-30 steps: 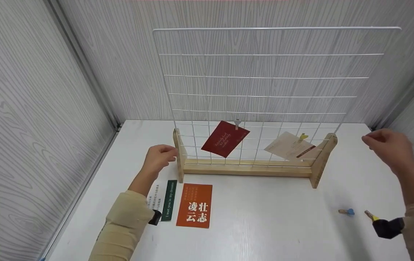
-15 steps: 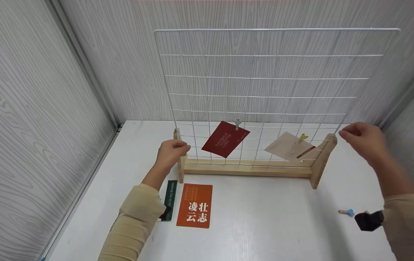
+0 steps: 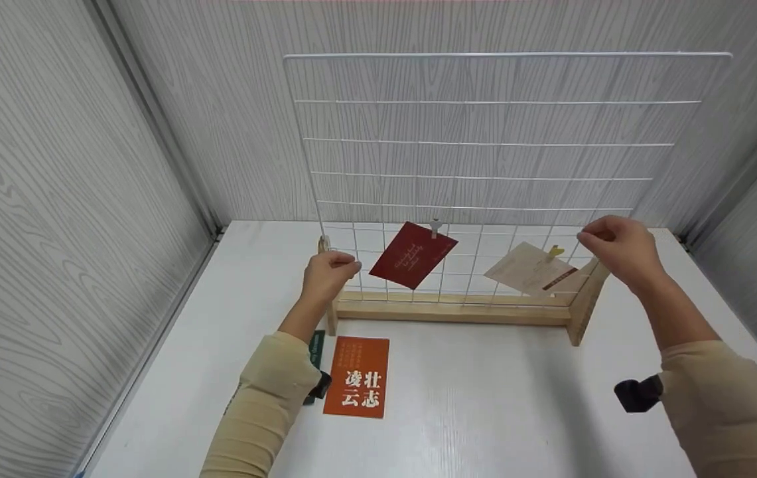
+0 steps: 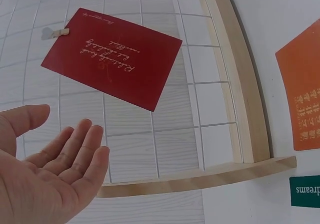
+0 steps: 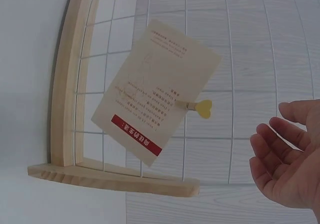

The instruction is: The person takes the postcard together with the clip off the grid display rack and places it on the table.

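Left hand (image 3: 330, 273), right hand (image 3: 625, 251): empty, thumbs apart | red card (image 3: 411, 259) left, pale card (image 3: 517, 269) right; grey clip (image 3: 436, 226), yellow clip (image 5: 204, 109) pin them to wire grid (image 3: 507, 54) | wood stand (image 3: 451, 312) likely keeps it up

The red card (image 3: 413, 255) bears pale script (image 4: 110, 59); the cream card (image 3: 525, 268), a red band (image 5: 136, 135); its clip (image 5: 190, 106), a yellow heart (image 5: 204, 109).

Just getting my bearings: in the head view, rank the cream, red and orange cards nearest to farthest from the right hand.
1. Cream card: on the grid, left of the right hand.
2. Red card: farther left on the grid.
3. Orange card: on the table, lower left.
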The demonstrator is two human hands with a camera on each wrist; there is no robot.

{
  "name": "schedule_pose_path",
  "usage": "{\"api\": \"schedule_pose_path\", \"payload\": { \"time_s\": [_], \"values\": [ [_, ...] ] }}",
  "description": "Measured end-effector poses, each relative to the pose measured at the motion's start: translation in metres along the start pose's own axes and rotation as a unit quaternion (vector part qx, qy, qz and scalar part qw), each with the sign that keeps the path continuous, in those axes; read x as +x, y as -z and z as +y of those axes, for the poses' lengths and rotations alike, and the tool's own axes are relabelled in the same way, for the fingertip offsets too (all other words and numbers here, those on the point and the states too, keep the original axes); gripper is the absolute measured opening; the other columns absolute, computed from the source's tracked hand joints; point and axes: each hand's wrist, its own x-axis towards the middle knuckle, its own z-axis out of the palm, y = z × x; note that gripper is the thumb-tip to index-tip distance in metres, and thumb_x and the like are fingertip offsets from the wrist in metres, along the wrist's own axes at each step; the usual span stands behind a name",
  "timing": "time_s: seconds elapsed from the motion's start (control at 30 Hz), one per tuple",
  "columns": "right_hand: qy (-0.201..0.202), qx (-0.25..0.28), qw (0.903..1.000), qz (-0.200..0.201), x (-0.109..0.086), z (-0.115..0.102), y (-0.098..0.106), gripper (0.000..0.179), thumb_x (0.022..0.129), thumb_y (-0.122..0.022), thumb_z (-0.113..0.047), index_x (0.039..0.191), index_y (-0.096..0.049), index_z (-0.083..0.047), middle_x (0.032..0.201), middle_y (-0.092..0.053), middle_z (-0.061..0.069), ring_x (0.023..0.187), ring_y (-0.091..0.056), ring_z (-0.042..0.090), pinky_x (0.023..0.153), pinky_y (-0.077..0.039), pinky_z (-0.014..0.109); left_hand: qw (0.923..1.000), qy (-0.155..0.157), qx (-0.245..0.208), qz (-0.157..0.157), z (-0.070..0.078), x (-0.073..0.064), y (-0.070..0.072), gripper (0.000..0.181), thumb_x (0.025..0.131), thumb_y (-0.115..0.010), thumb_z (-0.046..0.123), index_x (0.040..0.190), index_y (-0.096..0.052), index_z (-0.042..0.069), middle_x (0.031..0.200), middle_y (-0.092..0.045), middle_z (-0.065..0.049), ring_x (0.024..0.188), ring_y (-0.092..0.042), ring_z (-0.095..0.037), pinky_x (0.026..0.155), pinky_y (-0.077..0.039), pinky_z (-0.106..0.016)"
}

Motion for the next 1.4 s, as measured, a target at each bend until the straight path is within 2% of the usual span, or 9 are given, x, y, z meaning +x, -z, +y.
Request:
{"api": "schedule_pose_path", "payload": {
  "time_s": [0.23, 0.5, 0.87, 1.17, 1.4],
  "values": [
    [0.019, 0.019, 0.9996, -0.001, 0.006, -0.016, -0.014, 0.03, 0.088, -0.049, -0.024, 0.097, -0.056, 0.004, 0.088, -0.055, 0.015, 0.079, -0.047, 0.021, 0.064, -0.039, 0.028, 0.9999, -0.003, -0.004, 0.013, 0.0, 0.003, -0.01, 0.025, 0.079, -0.061, 0.014, 0.099, -0.06, -0.002, 0.096, -0.059, -0.013, 0.09, -0.054, -0.023, 0.077, -0.043, -0.033],
    [0.039, 0.028, 0.9988, -0.01, 0.013, -0.036, -0.032, 0.028, 0.087, -0.05, -0.023, 0.097, -0.056, 0.003, 0.088, -0.055, 0.014, 0.078, -0.048, 0.021, 0.064, -0.04, 0.028, 0.9995, -0.005, -0.015, 0.026, -0.002, 0.008, -0.017, 0.025, 0.078, -0.061, 0.013, 0.099, -0.06, -0.002, 0.092, -0.06, -0.012, 0.087, -0.055, -0.022, 0.075, -0.044, -0.032],
    [0.061, 0.054, 0.9967, 0.002, 0.019, -0.053, -0.06, 0.019, 0.085, -0.053, -0.014, 0.092, -0.058, 0.003, 0.082, -0.056, 0.011, 0.072, -0.048, 0.019, 0.061, -0.039, 0.027, 0.9982, -0.008, -0.047, 0.037, -0.003, 0.011, -0.025, 0.026, 0.079, -0.06, 0.01, 0.1, -0.058, -0.004, 0.093, -0.06, -0.014, 0.088, -0.055, -0.022, 0.076, -0.044, -0.032],
    [0.081, 0.078, 0.9936, 0.001, 0.022, -0.07, -0.082, 0.014, 0.083, -0.055, -0.01, 0.09, -0.058, 0.002, 0.08, -0.056, 0.011, 0.072, -0.049, 0.019, 0.062, -0.041, 0.028, 0.9957, -0.025, -0.076, 0.046, -0.005, 0.014, -0.031, 0.022, 0.078, -0.06, 0.006, 0.097, -0.058, -0.006, 0.092, -0.06, -0.015, 0.087, -0.056, -0.022, 0.075, -0.045, -0.031],
    [0.09, 0.085, 0.9922, 0.007, 0.023, -0.081, -0.095, 0.013, 0.083, -0.055, -0.009, 0.091, -0.058, 0.001, 0.081, -0.056, 0.011, 0.073, -0.05, 0.02, 0.063, -0.042, 0.029, 0.9962, -0.033, -0.058, 0.056, -0.007, 0.016, -0.035, 0.022, 0.078, -0.06, 0.006, 0.097, -0.06, -0.004, 0.09, -0.061, -0.013, 0.086, -0.056, -0.02, 0.074, -0.046, -0.03]
  ]
}}
